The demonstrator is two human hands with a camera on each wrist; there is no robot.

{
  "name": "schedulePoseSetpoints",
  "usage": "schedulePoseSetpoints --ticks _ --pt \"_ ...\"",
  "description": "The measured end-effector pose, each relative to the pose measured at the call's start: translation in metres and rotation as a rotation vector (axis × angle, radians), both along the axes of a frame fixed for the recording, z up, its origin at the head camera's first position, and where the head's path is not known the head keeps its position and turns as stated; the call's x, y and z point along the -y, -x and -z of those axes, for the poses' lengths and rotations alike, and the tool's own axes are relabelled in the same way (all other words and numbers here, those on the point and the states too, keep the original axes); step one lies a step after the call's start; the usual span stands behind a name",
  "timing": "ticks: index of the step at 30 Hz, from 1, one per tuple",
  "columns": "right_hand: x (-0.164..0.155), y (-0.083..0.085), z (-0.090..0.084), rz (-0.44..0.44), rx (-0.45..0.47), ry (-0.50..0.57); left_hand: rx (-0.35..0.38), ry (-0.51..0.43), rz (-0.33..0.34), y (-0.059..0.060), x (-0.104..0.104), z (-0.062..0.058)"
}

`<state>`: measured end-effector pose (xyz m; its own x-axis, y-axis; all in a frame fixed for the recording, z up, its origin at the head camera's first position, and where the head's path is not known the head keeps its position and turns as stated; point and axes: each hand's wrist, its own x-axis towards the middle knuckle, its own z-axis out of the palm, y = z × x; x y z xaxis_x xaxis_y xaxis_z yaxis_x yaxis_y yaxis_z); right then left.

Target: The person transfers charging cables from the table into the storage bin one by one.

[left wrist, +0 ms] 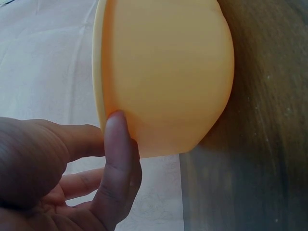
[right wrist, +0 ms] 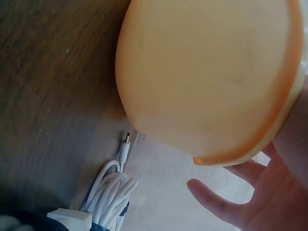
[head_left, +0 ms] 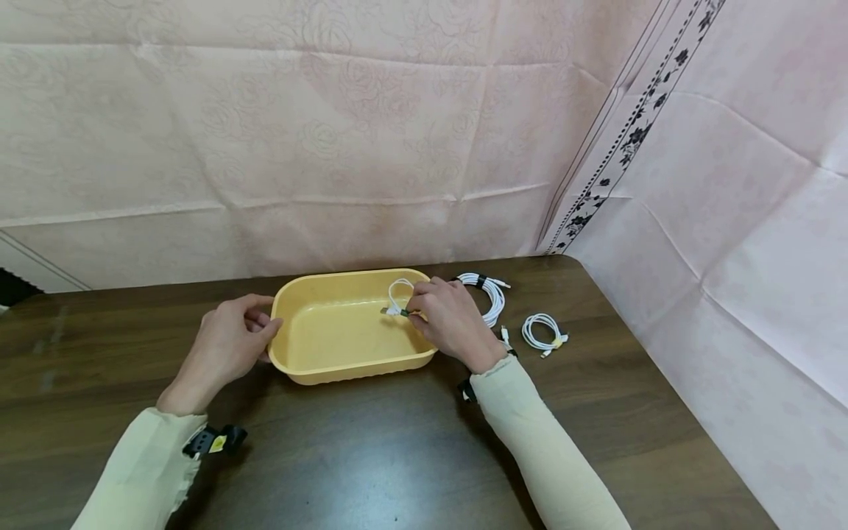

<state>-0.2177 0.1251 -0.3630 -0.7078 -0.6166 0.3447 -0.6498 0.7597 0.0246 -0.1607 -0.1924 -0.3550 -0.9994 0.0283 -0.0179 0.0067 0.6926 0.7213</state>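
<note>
L hand (head_left: 228, 342) has thumb & fingers pinched on the left rim of the yellow tray (head_left: 331, 338); R hand (head_left: 453, 316) has its fingers bent in a pinch on a small white cable (head_left: 394, 310) w/ a green bit, over the tray's right part. Can't tell if the cable's plug touches the tray floor, & my R fingers hide the rest of it plus pt of the tray's right rim. Tray's on the brown table (head_left: 371, 456), toward the far side, near the patterned cloth (head_left: 298, 132). L wrist view: tray's outer wall shows, cut off at the top, inside out of sight. R wrist view: wall blocks the pinch, so the held cable's hidden there. Right of the tray, a big white coil (head_left: 497, 294) w/ black tie is partly behind my R hand; nearer, a white plug (head_left: 506, 336) pokes out by my R wrist, rest of its lead hidden. Farther right, a smaller white coil (head_left: 527, 331) w/ yellowish tie lies in full view. R wrist view also has a bundled white cable (right wrist: 108, 192), low & cut off; not sure which one. White block (right wrist: 72, 219) next to it is cropped, can't ID. Dark patch (head_left: 16, 287) at the left edge: ditto.
</note>
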Motion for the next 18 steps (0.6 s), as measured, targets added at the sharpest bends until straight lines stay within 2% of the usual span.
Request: schedulePoseSetpoints --ticks 18 --pt "0.0024 0.0042 0.0006 0.007 0.062 -0.006 0.0 0.013 -0.006 0.0012 -0.0004 0.0006"
